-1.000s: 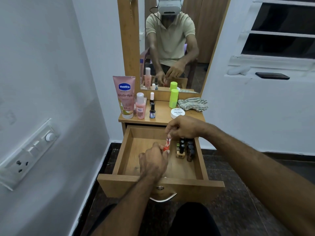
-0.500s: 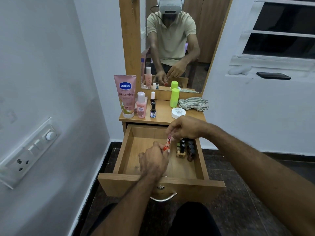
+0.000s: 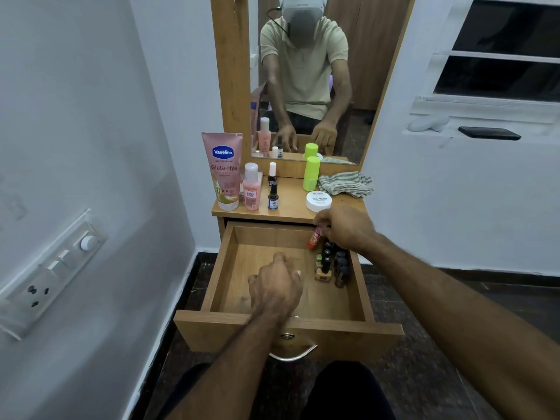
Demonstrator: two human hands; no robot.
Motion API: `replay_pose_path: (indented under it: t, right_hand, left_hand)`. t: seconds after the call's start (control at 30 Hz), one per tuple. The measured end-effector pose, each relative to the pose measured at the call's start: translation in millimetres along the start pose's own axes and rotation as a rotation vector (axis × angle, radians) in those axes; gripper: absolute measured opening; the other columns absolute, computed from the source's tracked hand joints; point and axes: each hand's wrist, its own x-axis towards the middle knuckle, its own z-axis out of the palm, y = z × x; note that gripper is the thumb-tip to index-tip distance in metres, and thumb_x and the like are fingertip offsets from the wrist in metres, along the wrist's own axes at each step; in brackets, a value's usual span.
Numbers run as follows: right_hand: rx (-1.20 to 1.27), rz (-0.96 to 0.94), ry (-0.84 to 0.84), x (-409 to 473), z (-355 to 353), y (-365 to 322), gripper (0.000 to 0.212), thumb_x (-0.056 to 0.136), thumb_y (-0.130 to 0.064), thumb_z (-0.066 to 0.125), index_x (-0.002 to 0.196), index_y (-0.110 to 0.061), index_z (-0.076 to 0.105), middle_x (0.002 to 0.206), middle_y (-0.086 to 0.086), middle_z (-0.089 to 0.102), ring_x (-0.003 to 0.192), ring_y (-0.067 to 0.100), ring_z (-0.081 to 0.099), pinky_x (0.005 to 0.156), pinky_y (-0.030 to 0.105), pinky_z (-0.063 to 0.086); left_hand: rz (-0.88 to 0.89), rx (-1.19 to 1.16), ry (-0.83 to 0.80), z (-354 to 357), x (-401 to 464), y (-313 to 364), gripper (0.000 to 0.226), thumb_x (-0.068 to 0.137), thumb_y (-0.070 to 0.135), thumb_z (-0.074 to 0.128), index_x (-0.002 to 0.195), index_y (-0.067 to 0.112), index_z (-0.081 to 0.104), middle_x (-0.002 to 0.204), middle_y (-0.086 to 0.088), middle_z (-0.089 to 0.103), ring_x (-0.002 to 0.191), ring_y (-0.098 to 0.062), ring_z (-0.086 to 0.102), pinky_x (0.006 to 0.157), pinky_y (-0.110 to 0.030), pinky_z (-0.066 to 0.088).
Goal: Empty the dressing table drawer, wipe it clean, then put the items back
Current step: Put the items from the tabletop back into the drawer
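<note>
The wooden drawer of the dressing table stands pulled out. Several small nail polish bottles are grouped upright at its back right; the rest of its floor is bare wood. My right hand is over that corner and pinches a slim red-orange tube, tilted, just above the bottles. My left hand hovers over the middle of the drawer with its fingers loosely curled, and nothing shows in it.
On the tabletop stand a pink Vaseline tube, a pink bottle, two small dark bottles, a green stick, a white jar and a striped cloth. Behind them is a mirror. A wall is close on the left.
My right hand has carried the red-orange tube back and to the right, toward the bottles. My left hand, which touched the tube's lower end, is now apart from it.
</note>
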Motion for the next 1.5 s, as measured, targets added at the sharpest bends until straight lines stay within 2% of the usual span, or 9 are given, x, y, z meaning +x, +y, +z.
replay_pose_path:
  t: [0.1,0.17,0.27,0.4,0.53,0.67,1.07,1.27,1.5]
  right_hand:
    - [-0.004,0.030,0.023,2,8,-3,0.027,0.096,-0.032,0.066,0.122,-0.039,0.067,0.120,-0.004,0.069,0.107,0.020,0.062,0.082,0.039,0.055]
    - [-0.055,0.036,0.045,2,13,-6,0.025,0.095,-0.031,0.066,0.119,-0.038,0.067,0.117,-0.002,0.068,0.100,0.021,0.062,0.073,0.034,0.050]
    - [-0.119,0.038,0.055,2,19,-12,0.019,0.095,-0.027,0.066,0.113,-0.035,0.068,0.108,0.000,0.068,0.085,0.020,0.056,0.064,0.031,0.041]
    - [-0.141,0.067,0.050,2,23,-16,0.011,0.094,-0.021,0.064,0.098,-0.031,0.068,0.096,-0.002,0.069,0.077,0.018,0.056,0.061,0.031,0.040]
    - [-0.150,0.080,0.045,3,25,-18,0.011,0.094,-0.017,0.059,0.092,-0.027,0.065,0.091,-0.002,0.068,0.080,0.020,0.062,0.068,0.035,0.053]
    - [-0.197,0.109,0.045,4,27,-19,0.013,0.093,-0.015,0.059,0.095,-0.024,0.068,0.093,0.000,0.070,0.082,0.022,0.064,0.075,0.039,0.057]
    - [-0.224,0.181,0.048,6,36,-22,0.010,0.094,-0.016,0.064,0.099,-0.022,0.070,0.094,0.001,0.072,0.081,0.022,0.065,0.071,0.036,0.057]
    - [-0.267,0.161,0.038,6,37,-19,0.010,0.096,-0.022,0.066,0.104,-0.021,0.071,0.094,0.002,0.070,0.079,0.022,0.062,0.062,0.031,0.046]
    - [-0.261,0.149,0.036,6,35,-18,0.013,0.095,-0.021,0.066,0.107,-0.021,0.072,0.097,0.002,0.072,0.085,0.023,0.065,0.070,0.034,0.054]
  left_hand:
    - [0.009,-0.007,-0.005,0,0,-1,0.038,0.097,0.043,0.058,0.131,0.029,0.049,0.097,0.011,0.068,0.089,-0.012,0.060,0.101,-0.042,0.035]
    - [0.011,-0.006,-0.004,0,0,-1,0.038,0.096,0.044,0.059,0.131,0.030,0.049,0.098,0.011,0.068,0.089,-0.012,0.060,0.101,-0.042,0.035]
    - [0.016,-0.009,-0.006,1,0,-1,0.038,0.096,0.043,0.059,0.130,0.030,0.049,0.099,0.011,0.068,0.092,-0.013,0.062,0.101,-0.042,0.035]
    - [0.025,-0.016,-0.010,1,0,-2,0.037,0.096,0.043,0.059,0.129,0.029,0.049,0.101,0.010,0.069,0.092,-0.013,0.061,0.101,-0.043,0.036]
    - [0.023,-0.014,-0.013,2,1,-3,0.037,0.096,0.044,0.059,0.129,0.030,0.048,0.100,0.010,0.069,0.087,-0.011,0.059,0.101,-0.043,0.036]
    - [0.029,-0.007,-0.011,2,1,-3,0.038,0.096,0.044,0.059,0.129,0.029,0.049,0.102,0.010,0.069,0.092,-0.013,0.063,0.101,-0.044,0.037]
    - [0.026,-0.009,-0.013,2,2,-3,0.041,0.094,0.045,0.061,0.130,0.030,0.048,0.101,0.011,0.068,0.094,-0.013,0.064,0.101,-0.043,0.037]
    - [0.022,-0.008,-0.019,2,1,-2,0.041,0.094,0.045,0.061,0.131,0.031,0.048,0.096,0.013,0.065,0.093,-0.012,0.063,0.101,-0.043,0.037]
    - [0.012,0.019,-0.019,1,1,-1,0.042,0.095,0.045,0.059,0.132,0.030,0.048,0.100,0.010,0.068,0.095,-0.014,0.064,0.101,-0.043,0.036]
